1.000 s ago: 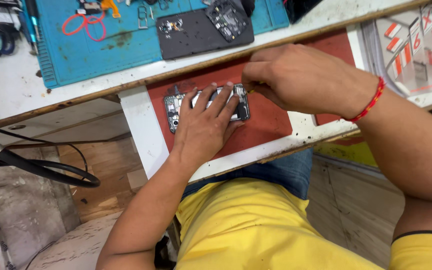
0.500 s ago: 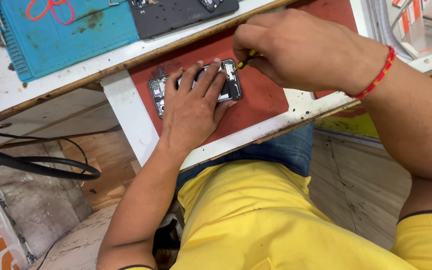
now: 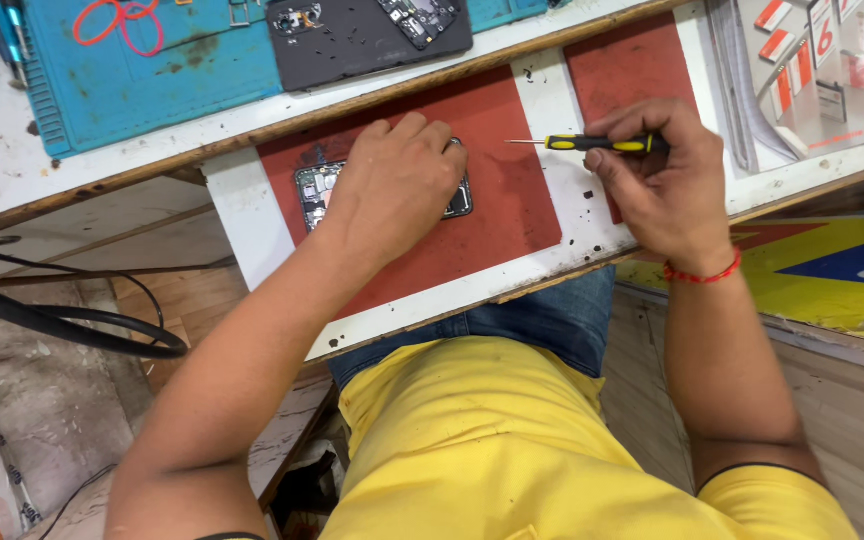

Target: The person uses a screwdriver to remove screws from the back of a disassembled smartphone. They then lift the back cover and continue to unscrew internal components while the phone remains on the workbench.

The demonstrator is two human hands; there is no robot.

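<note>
A cluttered repair bench, and in front of it a pull-out white shelf (image 3: 242, 215) covered with a red mat (image 3: 497, 200) right over the person's lap. On the left half of that mat lies an opened phone (image 3: 314, 190), its back off and the boards bare, and the left hand (image 3: 397, 185) lies flat across it, palm down, fingers curled over its far edge: pinning it so it cannot slide, I would say. The right hand (image 3: 657, 180) is off the phone, near the shelf's right edge, fingers closed around a small black-and-yellow screwdriver (image 3: 592, 144). The tool lies level, thin tip pointing left toward the phone, well apart from it. Tiny dark specks, likely screws, dot the mat's right edge and the white strip beside it. Up on the bench behind, a blue work mat (image 3: 152, 80) at the far left and a dark grey pad (image 3: 352, 45) carrying more phone parts, kept within reach. A red thread circles the right wrist.
</note>
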